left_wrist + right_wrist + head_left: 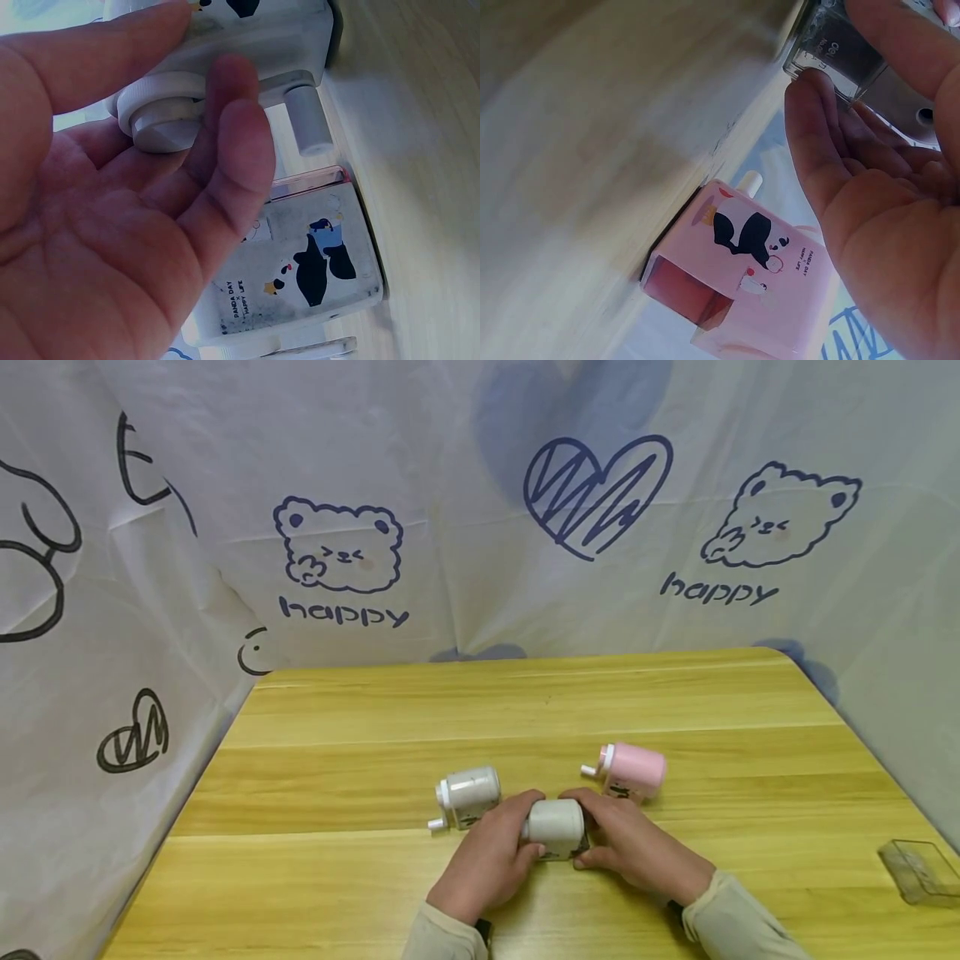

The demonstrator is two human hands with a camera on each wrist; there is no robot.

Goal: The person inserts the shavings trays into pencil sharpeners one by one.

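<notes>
Between both hands, near the front middle of the table, is a light grey crank pencil sharpener (557, 828). My left hand (491, 856) holds its left side, with the thumb on the near face; in the left wrist view the fingers curl beside its white crank (306, 120). My right hand (637, 843) grips the other end, its fingertips at the see-through shavings drawer (844, 52). Just behind and left stands a second light grey sharpener (474, 789) with a panda print, crank to the left. A pink sharpener (636, 770) is behind the right hand.
A small clear plastic box (918, 870) sits by the right edge of the wood-grain table (337, 793). White cloth (465, 568) printed with bears and hearts hangs behind the table and along its sides.
</notes>
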